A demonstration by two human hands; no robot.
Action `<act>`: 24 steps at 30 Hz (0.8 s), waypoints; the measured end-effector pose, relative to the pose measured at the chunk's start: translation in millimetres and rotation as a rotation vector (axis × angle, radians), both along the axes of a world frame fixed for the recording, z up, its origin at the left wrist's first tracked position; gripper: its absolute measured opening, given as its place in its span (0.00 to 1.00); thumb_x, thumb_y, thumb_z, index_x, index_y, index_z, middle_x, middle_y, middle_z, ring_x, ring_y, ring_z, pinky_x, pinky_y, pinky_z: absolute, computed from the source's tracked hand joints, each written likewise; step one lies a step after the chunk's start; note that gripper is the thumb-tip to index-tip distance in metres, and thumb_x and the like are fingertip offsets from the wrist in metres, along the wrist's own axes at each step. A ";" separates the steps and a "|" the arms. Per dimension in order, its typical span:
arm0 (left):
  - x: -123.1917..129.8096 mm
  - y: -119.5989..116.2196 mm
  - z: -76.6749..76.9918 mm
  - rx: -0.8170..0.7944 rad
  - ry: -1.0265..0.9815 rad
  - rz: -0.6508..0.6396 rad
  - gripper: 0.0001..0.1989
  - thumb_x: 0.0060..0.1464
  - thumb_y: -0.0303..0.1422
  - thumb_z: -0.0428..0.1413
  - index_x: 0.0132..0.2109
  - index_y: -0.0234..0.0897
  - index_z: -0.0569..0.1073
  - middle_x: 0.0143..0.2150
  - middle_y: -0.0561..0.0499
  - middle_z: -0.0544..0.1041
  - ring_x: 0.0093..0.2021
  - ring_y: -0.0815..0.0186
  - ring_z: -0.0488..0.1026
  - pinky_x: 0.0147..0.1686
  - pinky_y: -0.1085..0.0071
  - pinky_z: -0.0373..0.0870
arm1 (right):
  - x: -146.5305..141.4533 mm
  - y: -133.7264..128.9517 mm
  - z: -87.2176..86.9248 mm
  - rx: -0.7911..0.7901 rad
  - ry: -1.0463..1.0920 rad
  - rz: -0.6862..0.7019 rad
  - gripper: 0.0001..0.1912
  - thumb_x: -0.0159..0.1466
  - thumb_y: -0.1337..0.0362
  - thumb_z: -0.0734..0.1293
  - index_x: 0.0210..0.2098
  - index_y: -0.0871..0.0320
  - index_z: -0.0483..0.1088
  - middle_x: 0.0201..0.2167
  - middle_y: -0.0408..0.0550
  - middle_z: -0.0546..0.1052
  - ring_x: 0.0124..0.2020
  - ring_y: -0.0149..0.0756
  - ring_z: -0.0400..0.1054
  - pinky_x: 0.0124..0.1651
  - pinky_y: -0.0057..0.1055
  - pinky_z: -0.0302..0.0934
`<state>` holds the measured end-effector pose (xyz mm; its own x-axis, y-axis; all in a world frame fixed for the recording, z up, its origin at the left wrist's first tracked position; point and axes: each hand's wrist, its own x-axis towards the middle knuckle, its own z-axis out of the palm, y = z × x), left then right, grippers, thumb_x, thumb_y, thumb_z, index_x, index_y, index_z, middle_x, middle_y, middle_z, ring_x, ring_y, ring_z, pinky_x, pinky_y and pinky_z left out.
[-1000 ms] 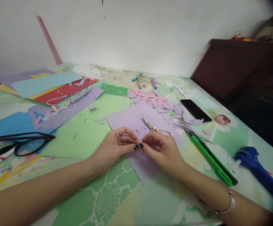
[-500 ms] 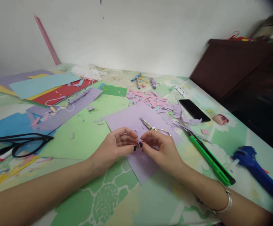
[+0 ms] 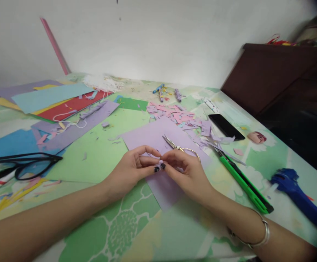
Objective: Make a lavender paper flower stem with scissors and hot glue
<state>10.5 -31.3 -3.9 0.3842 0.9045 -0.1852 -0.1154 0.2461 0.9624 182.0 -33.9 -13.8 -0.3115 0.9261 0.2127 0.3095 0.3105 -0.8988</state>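
My left hand (image 3: pixel 132 165) and my right hand (image 3: pixel 186 171) meet above a sheet of purple paper (image 3: pixel 158 129). Between their fingertips is a small curled piece of purple paper (image 3: pixel 161 162), mostly covered by the fingers. Both hands pinch it with thumb and fingers, the two thumbs almost touching. Small scissors (image 3: pixel 172 142) lie on the sheet just beyond my right hand, one handle loop partly hidden by it. Under the purple sheet, on the left, spreads a large light green sheet (image 3: pixel 84 153).
Right of my hands lie a green utility knife (image 3: pixel 246 183), a black phone (image 3: pixel 226 126) and a blue tape dispenser (image 3: pixel 297 196). Pink and purple paper scraps (image 3: pixel 175 112) are heaped behind. Black glasses (image 3: pixel 22 167) and stacked coloured sheets (image 3: pixel 51 98) occupy the left.
My left fingertips have closed in on the curled paper piece and now touch it alongside the right. Its angle has shifted slightly. The tools and sheets around have stayed put.
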 end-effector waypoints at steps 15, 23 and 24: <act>-0.3 -2.4 -1.4 0.177 0.138 -0.025 0.13 0.48 0.27 0.58 0.42 0.36 0.67 0.37 0.47 0.80 0.39 0.62 0.75 0.39 0.68 0.68 | -0.5 3.1 0.5 -0.105 0.094 0.035 0.03 0.56 0.70 0.64 0.30 0.59 0.70 0.32 0.46 0.74 0.34 0.33 0.69 0.36 0.30 0.65; -4.2 0.0 -7.1 0.265 0.207 0.039 0.13 0.48 0.25 0.57 0.42 0.37 0.67 0.36 0.49 0.79 0.39 0.63 0.76 0.42 0.66 0.70 | 2.1 8.2 4.9 -0.244 0.171 0.017 0.01 0.55 0.70 0.65 0.28 0.60 0.69 0.28 0.44 0.73 0.30 0.29 0.68 0.35 0.28 0.63; -4.5 0.3 -7.3 0.262 0.212 0.053 0.12 0.48 0.25 0.57 0.41 0.37 0.67 0.35 0.49 0.79 0.38 0.63 0.76 0.42 0.66 0.70 | 2.9 8.9 5.6 -0.269 0.178 0.011 0.01 0.54 0.69 0.65 0.28 0.60 0.69 0.27 0.43 0.72 0.28 0.29 0.67 0.34 0.27 0.63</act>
<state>5.9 -31.0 -11.2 0.3135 0.9495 -0.0144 0.0879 -0.0139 0.9960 184.9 -25.0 -8.2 -0.3021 0.9532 0.0126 0.1383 0.0569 -0.9888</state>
